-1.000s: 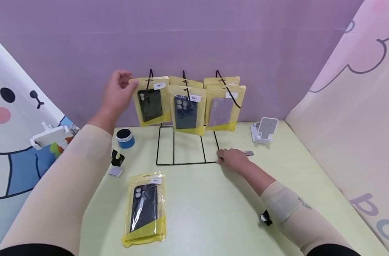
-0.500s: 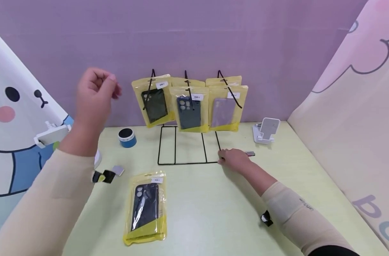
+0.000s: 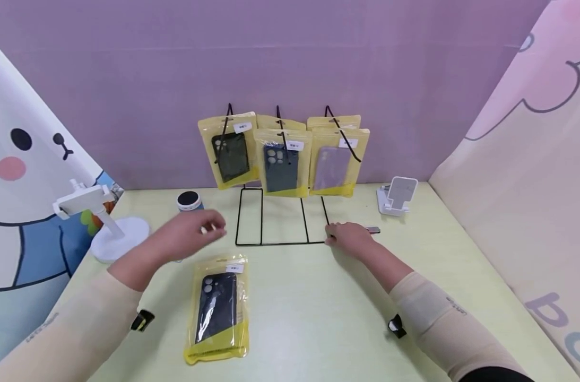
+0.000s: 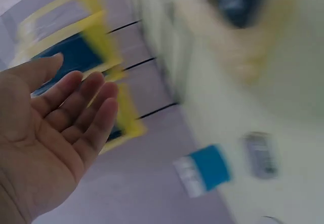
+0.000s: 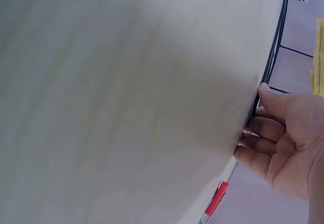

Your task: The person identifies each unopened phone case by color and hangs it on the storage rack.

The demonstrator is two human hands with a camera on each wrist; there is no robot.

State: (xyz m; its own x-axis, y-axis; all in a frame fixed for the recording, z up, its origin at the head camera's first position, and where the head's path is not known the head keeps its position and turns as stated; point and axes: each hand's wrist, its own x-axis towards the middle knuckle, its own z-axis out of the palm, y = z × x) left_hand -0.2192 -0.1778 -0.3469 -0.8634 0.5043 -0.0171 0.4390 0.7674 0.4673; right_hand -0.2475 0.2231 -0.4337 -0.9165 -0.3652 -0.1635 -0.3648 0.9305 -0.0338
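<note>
A black wire display rack (image 3: 280, 244) stands at the back of the table. On its hooks hang several yellow pouches with phone cases, among them a black one (image 3: 230, 159), a dark blue one (image 3: 281, 170) and a purple one (image 3: 331, 170). My right hand (image 3: 349, 239) holds the front right corner of the rack's base; thumb and fingers meet on the wire (image 5: 255, 105). Over the table, left of the rack, my left hand (image 3: 187, 236) is in the air with loosely bent fingers and nothing in it. Below it a pouched black phone case (image 3: 217, 310) lies flat.
A blue and white round speaker (image 3: 189, 200), partly covered by my left hand, stands behind it. A white phone stand (image 3: 122, 239) is at the left, a smaller one (image 3: 397, 196) at the back right. A small red and silver object (image 3: 373, 230) lies beside my right hand.
My left hand has let go of the left hanging pouch, drawn back left, then come down toward the pouch on the table. My right hand stays on the rack's corner.
</note>
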